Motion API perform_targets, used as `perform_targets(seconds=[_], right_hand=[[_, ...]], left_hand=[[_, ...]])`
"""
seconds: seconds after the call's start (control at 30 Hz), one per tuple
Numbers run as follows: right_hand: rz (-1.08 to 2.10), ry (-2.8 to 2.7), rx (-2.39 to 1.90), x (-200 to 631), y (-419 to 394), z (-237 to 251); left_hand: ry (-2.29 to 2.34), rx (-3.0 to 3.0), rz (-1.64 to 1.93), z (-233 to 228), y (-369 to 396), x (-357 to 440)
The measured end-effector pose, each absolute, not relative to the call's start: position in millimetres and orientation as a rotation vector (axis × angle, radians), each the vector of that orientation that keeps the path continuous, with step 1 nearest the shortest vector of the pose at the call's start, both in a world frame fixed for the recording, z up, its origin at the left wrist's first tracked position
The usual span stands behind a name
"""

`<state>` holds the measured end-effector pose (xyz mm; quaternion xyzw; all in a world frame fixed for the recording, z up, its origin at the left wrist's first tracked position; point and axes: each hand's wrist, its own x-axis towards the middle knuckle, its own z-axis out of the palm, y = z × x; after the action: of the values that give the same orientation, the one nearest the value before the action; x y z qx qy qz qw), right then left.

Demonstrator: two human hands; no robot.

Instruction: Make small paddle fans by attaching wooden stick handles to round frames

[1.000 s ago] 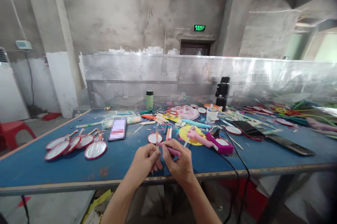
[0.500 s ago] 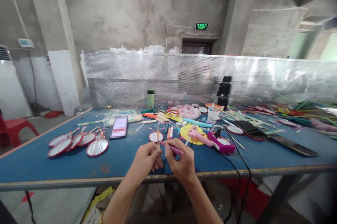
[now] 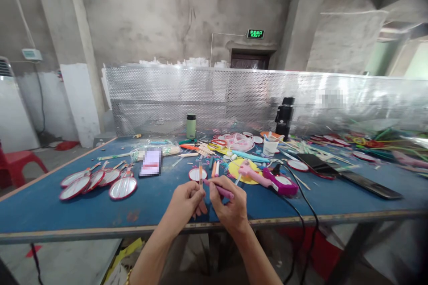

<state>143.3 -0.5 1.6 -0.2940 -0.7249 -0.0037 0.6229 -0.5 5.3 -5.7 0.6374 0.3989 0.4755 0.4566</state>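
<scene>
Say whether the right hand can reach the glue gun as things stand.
Probably yes: the glue gun lies just beyond the right hand, nothing bulky between, but the held purple pen would likely need setting down first.

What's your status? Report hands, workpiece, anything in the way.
Left hand holding slim stick upright. Right hand gripping purple pen, tip by the stick, contact unclear. Red-rimmed disc lies beyond; nothing seen blocking pen.
</scene>
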Motion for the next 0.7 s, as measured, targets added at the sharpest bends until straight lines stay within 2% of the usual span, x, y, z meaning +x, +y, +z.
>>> perform_targets(seconds=[0.7], right_hand=[[-0.003,-1.663,-0.687,144.1,-1.2,1.7]], left_hand=[[0.992,1.569,1.175,-3.3,2.9,-0.4]])
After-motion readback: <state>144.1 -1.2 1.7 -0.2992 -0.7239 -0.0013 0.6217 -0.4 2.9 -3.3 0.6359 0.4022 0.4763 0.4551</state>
